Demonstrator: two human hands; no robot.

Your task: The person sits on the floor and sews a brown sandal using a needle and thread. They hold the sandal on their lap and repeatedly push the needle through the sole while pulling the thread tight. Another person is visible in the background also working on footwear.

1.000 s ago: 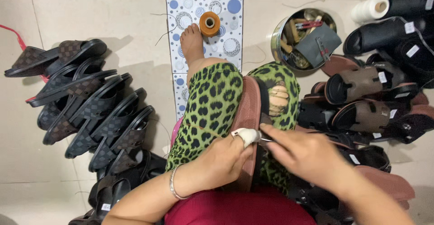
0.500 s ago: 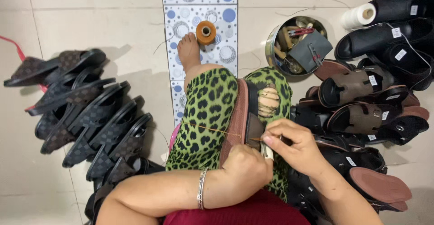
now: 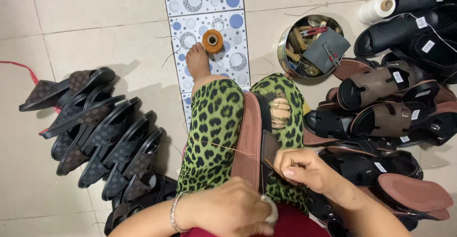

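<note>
- Pinching a thin needle (image 3: 274, 166), the right hand (image 3: 304, 171) is working at the sandal (image 3: 251, 139) clamped between green leopard-print knees.
- Left hand (image 3: 233, 211) is resting curled just below the sandal; its grip is hidden.
- Tan thread (image 3: 223, 147) is stretching across the left knee.

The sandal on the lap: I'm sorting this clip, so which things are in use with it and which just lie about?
In use:
sandal, clamped between the knees
tan thread
right hand, pinching at the sole edge
left hand

Lying about:
orange spool
tool tin
white spool
dark sandal row
</note>
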